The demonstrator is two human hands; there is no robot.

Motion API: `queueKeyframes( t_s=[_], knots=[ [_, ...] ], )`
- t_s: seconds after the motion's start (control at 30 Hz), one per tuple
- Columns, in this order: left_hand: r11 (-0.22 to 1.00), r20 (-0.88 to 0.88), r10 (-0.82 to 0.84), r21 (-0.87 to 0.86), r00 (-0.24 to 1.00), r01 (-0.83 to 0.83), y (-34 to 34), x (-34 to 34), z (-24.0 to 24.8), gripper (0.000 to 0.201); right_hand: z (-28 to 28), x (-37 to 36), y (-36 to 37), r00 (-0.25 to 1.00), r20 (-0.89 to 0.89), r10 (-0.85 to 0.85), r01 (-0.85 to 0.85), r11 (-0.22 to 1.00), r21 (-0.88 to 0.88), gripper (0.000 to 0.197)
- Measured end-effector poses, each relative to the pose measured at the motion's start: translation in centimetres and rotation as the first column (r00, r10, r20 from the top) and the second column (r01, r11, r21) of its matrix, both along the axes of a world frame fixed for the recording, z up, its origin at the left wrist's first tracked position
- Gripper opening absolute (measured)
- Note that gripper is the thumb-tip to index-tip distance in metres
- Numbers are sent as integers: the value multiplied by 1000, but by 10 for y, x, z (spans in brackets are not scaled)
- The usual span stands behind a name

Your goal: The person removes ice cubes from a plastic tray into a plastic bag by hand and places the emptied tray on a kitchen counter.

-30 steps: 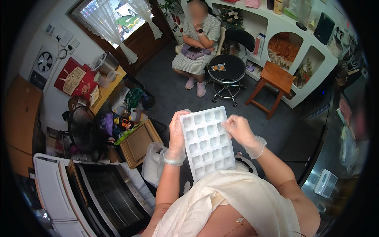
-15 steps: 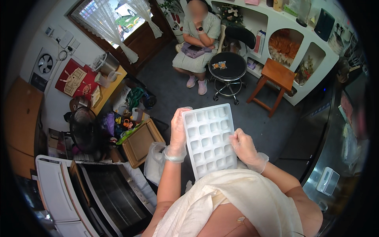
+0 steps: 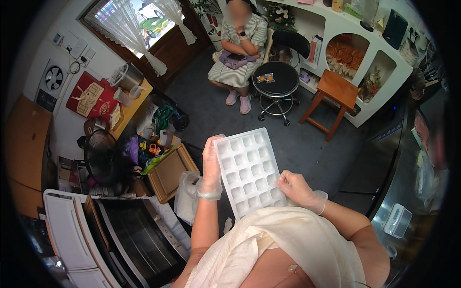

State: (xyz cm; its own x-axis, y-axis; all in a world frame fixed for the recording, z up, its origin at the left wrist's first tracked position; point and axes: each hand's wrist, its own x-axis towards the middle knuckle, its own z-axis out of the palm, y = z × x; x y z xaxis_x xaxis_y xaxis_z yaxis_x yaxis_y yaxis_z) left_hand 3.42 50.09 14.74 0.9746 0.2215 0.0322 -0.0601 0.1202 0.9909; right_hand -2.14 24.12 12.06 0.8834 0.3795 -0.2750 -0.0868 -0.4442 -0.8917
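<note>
In front of my body I hold a white plastic tray (image 3: 244,154) with rows of square, rounded hollows, and no contents show in them. The tray leans slightly, its far end turned to the left. My left hand (image 3: 211,161), in a thin clear glove, is closed on the tray's left edge near the far corner. At the right edge, lower down, my right hand (image 3: 297,188) has its gloved fingers curled against the rim. The tray's near end is hidden behind the cream cloth (image 3: 283,230) on my chest.
On the left stand an oven (image 3: 139,235), a brown baking pan (image 3: 172,174) and a plastic bag (image 3: 187,197). Ahead are a seated person (image 3: 242,50), a round black stool (image 3: 276,84) and a wooden stool (image 3: 331,96). A steel counter with a scale (image 3: 397,221) runs along the right.
The tray has shifted left and tilted a little more. My left hand has moved with it, and my right hand now sits lower along the right rim.
</note>
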Motion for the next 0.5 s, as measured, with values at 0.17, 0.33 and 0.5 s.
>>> queueKeyframes(
  t_s=[0.17, 0.33, 0.5],
  knots=[
    [1000, -9, -18, 22, 1000, 18, -8, 7, 3, 34, -1, 0, -7, 998, 49, -33, 33, 999, 0, 17],
    [998, -44, -63, 28, 997, 65, -19, 25, -4, 37, 11, 4, -19, 992, 40, -121, 115, 984, 135, 17],
    [982, -72, -180, -73, 981, 174, -63, 56, -14, 37, -15, 4, -56, 974, -23, -227, 226, 952, 208, 16]
  ],
)
